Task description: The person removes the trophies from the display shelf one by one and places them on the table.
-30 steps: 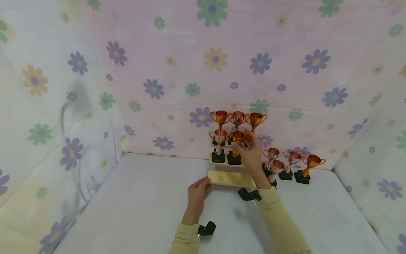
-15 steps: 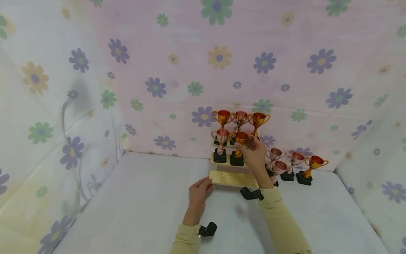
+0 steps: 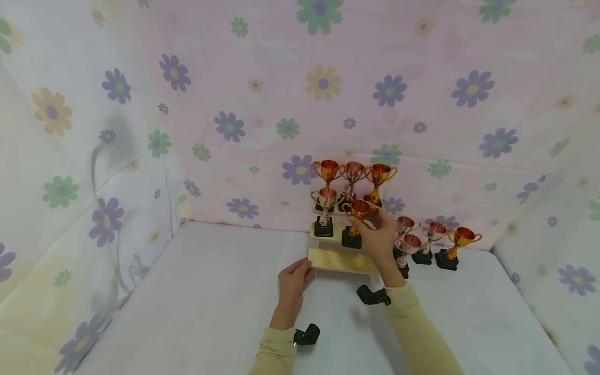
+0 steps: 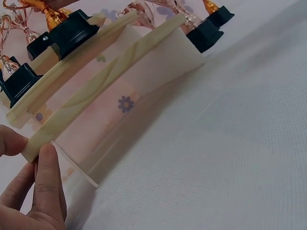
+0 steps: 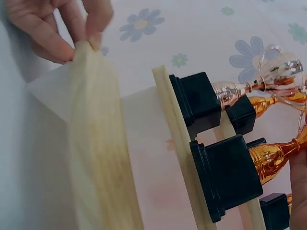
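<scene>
In the head view, my right hand (image 3: 377,237) holds a gold trophy cup (image 3: 360,209) with a black base (image 5: 230,172), fingers about its cup and stem. The trophy is at the middle step (image 3: 337,232) of a wooden tiered stand, its base at the front edge. Whether it touches the board is unclear. A rose-gold trophy (image 3: 327,197) stands to its left on that step. My left hand (image 3: 292,278) pinches the left end of the lowest board (image 3: 344,261), thumb above and fingers below, as the left wrist view (image 4: 41,177) fingers show.
On the top step stand a gold trophy (image 3: 329,169), a rose-gold one (image 3: 354,172) and another gold one (image 3: 380,174). Right of the stand, several rose-gold trophies (image 3: 435,232) and a gold trophy (image 3: 464,237) stand on the white table (image 3: 211,291). Floral cloth (image 3: 262,88) hangs behind.
The gold trophy in my right hand has come forward and slightly right, away from its rose-gold neighbour. My left hand keeps its pinch on the lowest board.
</scene>
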Demonstrator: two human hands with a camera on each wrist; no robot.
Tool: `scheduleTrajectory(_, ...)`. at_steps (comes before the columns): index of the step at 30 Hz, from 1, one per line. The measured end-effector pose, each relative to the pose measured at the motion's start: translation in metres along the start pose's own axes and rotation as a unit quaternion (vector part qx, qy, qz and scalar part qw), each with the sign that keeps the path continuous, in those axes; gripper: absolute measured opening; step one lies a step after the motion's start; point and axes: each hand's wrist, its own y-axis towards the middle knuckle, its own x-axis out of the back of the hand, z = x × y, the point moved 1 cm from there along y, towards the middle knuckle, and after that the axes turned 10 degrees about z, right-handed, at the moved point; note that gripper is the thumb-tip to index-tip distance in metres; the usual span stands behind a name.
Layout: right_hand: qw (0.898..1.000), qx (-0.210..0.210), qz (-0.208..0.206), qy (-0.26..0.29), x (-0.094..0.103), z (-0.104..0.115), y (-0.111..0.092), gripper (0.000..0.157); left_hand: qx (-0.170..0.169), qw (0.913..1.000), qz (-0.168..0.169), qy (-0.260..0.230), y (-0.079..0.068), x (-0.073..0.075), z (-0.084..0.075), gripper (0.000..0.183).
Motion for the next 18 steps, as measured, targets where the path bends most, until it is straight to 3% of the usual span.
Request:
scheduleTrajectory(5, 0.999, 0.039, 0.003, 0.011, 0.009, -0.010, -0.016, 0.046, 0.005, 1.0000, -0.004, -0.005, 0.001, -0.003, -0.001, 0.033)
scheduleTrajectory(10, 0.997, 0.061, 0.042, -0.008, 0.024, -0.019, -0.041, 0.050, 0.001, 1.0000, -0.005, -0.007, 0.002, -0.003, -0.002, 0.034)
scheduleTrajectory(18, 0.991, 0.045, 0.116, -0.057, 0.073, -0.018, -0.090, 0.057, -0.010, 0.9999, -0.004, -0.009, 0.002, -0.002, 0.000, 0.034)
